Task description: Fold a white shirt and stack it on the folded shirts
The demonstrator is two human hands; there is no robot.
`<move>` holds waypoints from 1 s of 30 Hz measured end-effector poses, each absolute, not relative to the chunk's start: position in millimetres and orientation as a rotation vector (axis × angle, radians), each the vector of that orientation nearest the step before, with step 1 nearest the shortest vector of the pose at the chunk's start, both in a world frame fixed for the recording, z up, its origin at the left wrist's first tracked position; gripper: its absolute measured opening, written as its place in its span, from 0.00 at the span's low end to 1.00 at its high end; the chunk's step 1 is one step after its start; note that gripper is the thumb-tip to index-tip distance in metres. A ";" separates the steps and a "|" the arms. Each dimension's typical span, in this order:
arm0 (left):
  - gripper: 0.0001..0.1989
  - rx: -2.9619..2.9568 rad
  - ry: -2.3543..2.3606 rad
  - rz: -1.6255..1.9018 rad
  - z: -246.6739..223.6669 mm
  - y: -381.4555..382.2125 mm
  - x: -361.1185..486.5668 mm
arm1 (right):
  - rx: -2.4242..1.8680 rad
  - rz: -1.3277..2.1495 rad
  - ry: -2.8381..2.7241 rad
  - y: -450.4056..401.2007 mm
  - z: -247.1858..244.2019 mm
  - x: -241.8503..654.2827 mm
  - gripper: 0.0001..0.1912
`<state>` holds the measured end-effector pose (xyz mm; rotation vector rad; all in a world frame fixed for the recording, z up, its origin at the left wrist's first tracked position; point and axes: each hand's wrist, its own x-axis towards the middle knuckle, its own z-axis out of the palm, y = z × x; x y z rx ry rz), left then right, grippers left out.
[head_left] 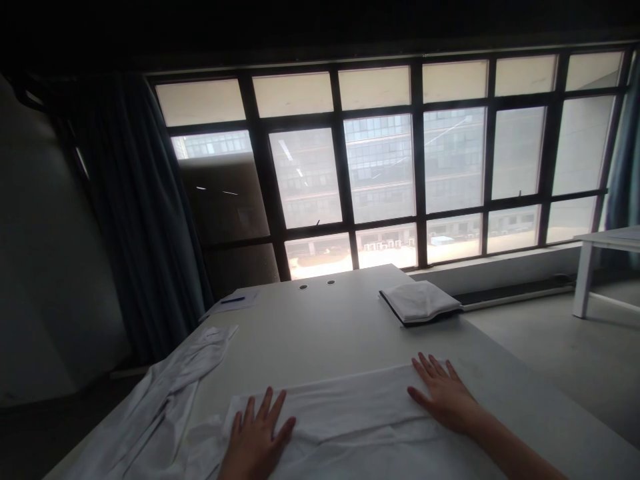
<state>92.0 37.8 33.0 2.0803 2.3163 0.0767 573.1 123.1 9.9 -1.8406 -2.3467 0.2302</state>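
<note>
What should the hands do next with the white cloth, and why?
I think the left hand should probably smooth the white cloth outward, because the cloth looks bunched and wrinkled beside that hand, while the right hand rests flat on a smoother, folded-looking part.

Full-width black-framed window [375, 88] behind the bench [320, 320], multi-storey glazed building [380, 167] outside, daylight coming in, room otherwise dim. Dark blue curtain [145, 213] hangs at left beside a grey wall [50, 253], another curtain [623, 167] at the far right edge. Pale grey floor [565, 360] on the right, white side table [595, 250] standing on it near the window.
</note>
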 end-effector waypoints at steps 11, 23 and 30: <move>0.41 2.100 2.482 0.066 26.4 41.1 24.8 | -2.181 0.086 -2.155 143.5 -4.3 612.0 0.42; 0.28 2.730 2.148 0.366 62.0 29.5 71.6 | -2.193 -0.535 -1.950 141.4 1.1 620.4 0.32; 0.38 3.100 1.240 0.216 32.2 15.4 161.0 | -1.768 -0.315 -2.188 92.9 32.9 540.5 0.33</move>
